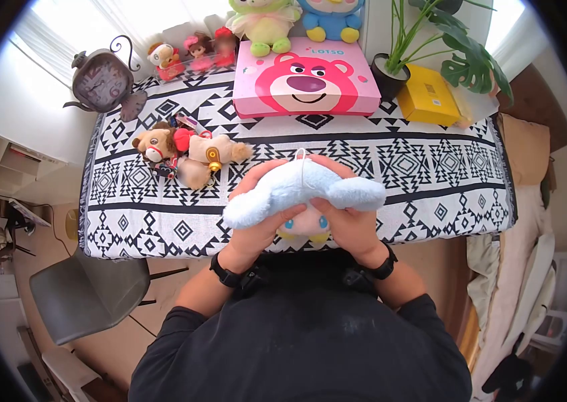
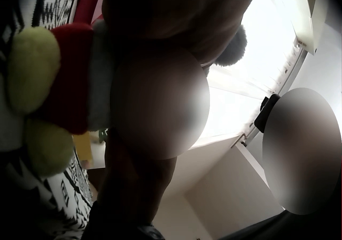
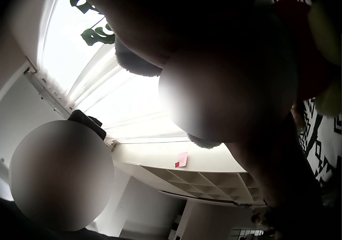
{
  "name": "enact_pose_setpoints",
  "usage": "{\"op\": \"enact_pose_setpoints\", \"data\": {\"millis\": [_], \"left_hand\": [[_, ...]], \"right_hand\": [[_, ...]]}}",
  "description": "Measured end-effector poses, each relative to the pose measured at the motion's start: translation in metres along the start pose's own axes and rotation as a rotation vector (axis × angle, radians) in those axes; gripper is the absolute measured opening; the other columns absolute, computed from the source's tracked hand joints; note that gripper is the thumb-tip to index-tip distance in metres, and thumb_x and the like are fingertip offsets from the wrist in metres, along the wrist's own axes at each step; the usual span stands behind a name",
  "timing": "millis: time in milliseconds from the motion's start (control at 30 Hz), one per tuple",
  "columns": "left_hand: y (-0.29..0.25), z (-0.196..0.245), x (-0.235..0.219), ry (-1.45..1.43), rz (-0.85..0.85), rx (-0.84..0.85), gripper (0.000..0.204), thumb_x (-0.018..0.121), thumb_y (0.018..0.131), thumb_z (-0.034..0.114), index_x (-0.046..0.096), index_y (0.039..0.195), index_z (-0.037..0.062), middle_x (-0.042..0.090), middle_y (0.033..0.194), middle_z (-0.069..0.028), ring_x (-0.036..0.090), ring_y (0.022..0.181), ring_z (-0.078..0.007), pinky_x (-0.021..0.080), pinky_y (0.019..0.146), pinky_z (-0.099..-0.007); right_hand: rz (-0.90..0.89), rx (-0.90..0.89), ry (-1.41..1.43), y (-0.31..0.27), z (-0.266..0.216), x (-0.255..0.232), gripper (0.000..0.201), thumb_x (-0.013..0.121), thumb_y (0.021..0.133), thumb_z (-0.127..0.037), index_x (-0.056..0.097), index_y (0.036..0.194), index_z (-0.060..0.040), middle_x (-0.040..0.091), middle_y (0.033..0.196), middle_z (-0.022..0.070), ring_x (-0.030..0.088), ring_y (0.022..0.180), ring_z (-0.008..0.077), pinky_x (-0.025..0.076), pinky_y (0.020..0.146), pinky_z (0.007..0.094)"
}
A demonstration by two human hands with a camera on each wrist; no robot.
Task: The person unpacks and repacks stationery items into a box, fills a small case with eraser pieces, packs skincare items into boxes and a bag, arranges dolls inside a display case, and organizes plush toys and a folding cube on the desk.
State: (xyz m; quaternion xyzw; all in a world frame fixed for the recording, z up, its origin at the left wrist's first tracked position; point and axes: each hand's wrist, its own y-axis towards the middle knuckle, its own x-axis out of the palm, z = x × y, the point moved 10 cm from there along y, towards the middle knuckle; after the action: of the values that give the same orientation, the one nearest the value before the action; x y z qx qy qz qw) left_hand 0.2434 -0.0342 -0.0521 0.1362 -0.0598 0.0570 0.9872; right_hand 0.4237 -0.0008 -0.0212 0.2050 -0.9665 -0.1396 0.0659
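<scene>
A plush toy with a fluffy light-blue hood (image 1: 300, 182), long floppy ears and blue eyes is held upright near the table's front edge, a white loop on its top. My left hand (image 1: 257, 228) grips its left side, thumb on the front below the hood. On the other side my right hand (image 1: 356, 231) grips it the same way, thumb beside the face. In the left wrist view the toy's red clothing (image 2: 72, 77) and yellow feet (image 2: 35, 69) show; the face area is blurred. The right wrist view is dark, with part of the red clothing (image 3: 302, 48) visible.
Plush toys with a gold bell (image 1: 213, 159) lie left of the hands on the patterned tablecloth (image 1: 431, 214). Behind stand a pink box (image 1: 307, 84) with two plush toys on it, a clock (image 1: 103, 82), small dolls (image 1: 198, 50), a potted plant (image 1: 390, 72) and a yellow box (image 1: 429, 95).
</scene>
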Motion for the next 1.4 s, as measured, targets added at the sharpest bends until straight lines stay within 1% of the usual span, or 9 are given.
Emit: {"op": "enact_pose_setpoints", "data": {"millis": [167,467,567,767,867,1100,1200,1333,1400], "left_hand": [[0.005,-0.007,0.002,-0.015,-0.037,0.060,0.096,0.112,0.076,0.023,0.064,0.157,0.0019,0.075,0.145,-0.0105,0.072,0.133,-0.0224,0.058,0.116,-0.0400],[0.001,-0.034,0.004,-0.356,-0.114,-0.099,0.137,0.116,0.063,0.049,0.047,0.173,0.0029,0.062,0.164,-0.0128,0.057,0.154,-0.0251,0.050,0.126,-0.0434],[0.002,-0.024,-0.002,-0.429,-0.062,-0.076,0.116,0.114,0.071,0.042,0.058,0.165,0.0006,0.065,0.161,-0.0142,0.062,0.150,-0.0267,0.051,0.124,-0.0442],[0.013,0.006,-0.045,-0.434,0.093,0.170,0.028,0.090,0.097,-0.002,0.083,0.124,-0.0028,0.083,0.124,-0.0166,0.077,0.121,-0.0241,0.060,0.110,-0.0405],[0.008,-0.003,-0.059,-0.473,0.215,0.110,0.029,0.090,0.096,-0.003,0.083,0.124,-0.0022,0.083,0.124,-0.0169,0.077,0.117,-0.0227,0.061,0.107,-0.0389],[0.013,0.006,-0.068,-0.448,0.150,0.209,0.029,0.089,0.096,-0.008,0.081,0.124,-0.0023,0.083,0.127,-0.0159,0.077,0.120,-0.0224,0.062,0.106,-0.0395],[0.015,0.017,-0.067,-0.392,0.043,0.315,0.042,0.099,0.092,0.007,0.079,0.129,-0.0017,0.082,0.130,-0.0162,0.078,0.123,-0.0238,0.062,0.108,-0.0402],[0.029,0.008,-0.018,-0.479,-0.129,-0.046,0.133,0.118,0.057,0.038,0.052,0.168,0.0022,0.068,0.157,-0.0171,0.064,0.150,-0.0291,0.049,0.128,-0.0476],[0.025,-0.010,-0.012,-0.458,-0.196,-0.112,0.138,0.119,0.059,0.027,0.045,0.172,0.0002,0.060,0.167,-0.0170,0.054,0.160,-0.0294,0.041,0.135,-0.0496]], "right_hand": [[-0.003,-0.040,0.028,0.000,0.000,-0.004,0.065,0.090,0.100,-0.006,0.065,0.160,-0.0019,0.072,0.154,0.0133,0.068,0.141,0.0221,0.055,0.120,0.0402],[0.027,-0.063,0.154,0.006,0.017,-0.016,0.084,0.083,0.108,-0.057,0.059,0.161,0.0036,0.069,0.157,0.0173,0.065,0.145,0.0263,0.054,0.120,0.0446],[0.076,-0.117,0.261,0.003,0.011,-0.022,0.075,0.077,0.113,-0.054,0.062,0.159,0.0037,0.069,0.160,0.0194,0.068,0.142,0.0271,0.055,0.119,0.0443],[0.183,-0.091,0.334,0.003,0.006,-0.044,0.038,0.073,0.118,-0.026,0.077,0.139,0.0056,0.079,0.146,0.0208,0.076,0.129,0.0256,0.059,0.115,0.0403],[0.224,-0.110,0.270,0.001,0.008,-0.055,0.028,0.074,0.117,-0.024,0.079,0.129,0.0015,0.082,0.136,0.0199,0.078,0.126,0.0284,0.058,0.116,0.0456],[0.359,-0.171,0.376,-0.007,0.011,-0.079,0.027,0.084,0.104,0.004,0.081,0.131,0.0032,0.085,0.122,0.0102,0.078,0.113,0.0182,0.061,0.104,0.0346],[0.353,-0.192,0.364,-0.006,0.002,-0.080,0.027,0.085,0.104,0.004,0.081,0.131,0.0031,0.085,0.123,0.0104,0.079,0.112,0.0181,0.061,0.104,0.0343],[0.354,-0.180,0.332,-0.003,0.010,-0.080,0.028,0.084,0.103,0.005,0.081,0.131,0.0029,0.085,0.124,0.0106,0.079,0.114,0.0184,0.061,0.105,0.0350],[0.350,-0.184,0.356,0.000,0.015,-0.080,0.028,0.084,0.103,0.006,0.081,0.131,0.0030,0.085,0.125,0.0108,0.079,0.115,0.0185,0.061,0.105,0.0351]]}}
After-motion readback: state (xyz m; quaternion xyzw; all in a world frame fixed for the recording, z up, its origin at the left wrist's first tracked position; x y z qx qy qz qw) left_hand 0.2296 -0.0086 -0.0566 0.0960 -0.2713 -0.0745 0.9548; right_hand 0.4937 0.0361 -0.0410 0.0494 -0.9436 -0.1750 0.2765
